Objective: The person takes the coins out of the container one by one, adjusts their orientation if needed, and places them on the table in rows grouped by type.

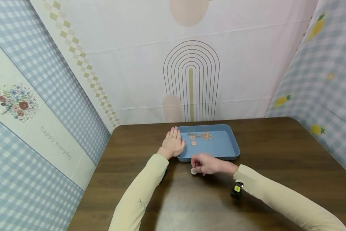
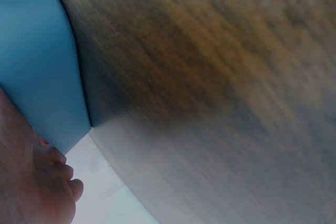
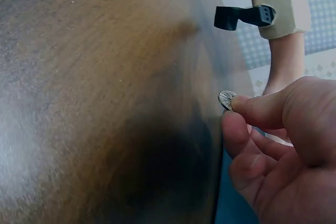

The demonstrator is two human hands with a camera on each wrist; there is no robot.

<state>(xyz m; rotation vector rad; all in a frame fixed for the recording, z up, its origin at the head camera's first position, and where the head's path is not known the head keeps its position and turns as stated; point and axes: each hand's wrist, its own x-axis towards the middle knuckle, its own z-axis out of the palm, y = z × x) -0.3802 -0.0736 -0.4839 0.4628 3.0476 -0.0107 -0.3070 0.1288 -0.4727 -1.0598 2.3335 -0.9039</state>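
Observation:
A silver-coloured coin (image 3: 227,99) is pinched between the thumb and index finger of my right hand (image 1: 206,164), just in front of the tray's near edge. The blue rectangular tray (image 1: 220,147) lies on the table with several copper and silver coins (image 1: 206,136) in its left and far part. One copper coin (image 1: 193,143) sits apart, closer to the middle. My left hand (image 1: 173,143) rests against the tray's left side, its fingers straight and pointing away from me. In the left wrist view only part of that hand (image 2: 39,182) shows beside the blue tray wall (image 2: 50,77).
The dark wood table (image 1: 265,144) extends to both sides of the tray. A printed cloth (image 1: 138,80) hangs behind its far edge, with checked cloths at left and right. A black wrist device (image 1: 236,191) is strapped at the right sleeve.

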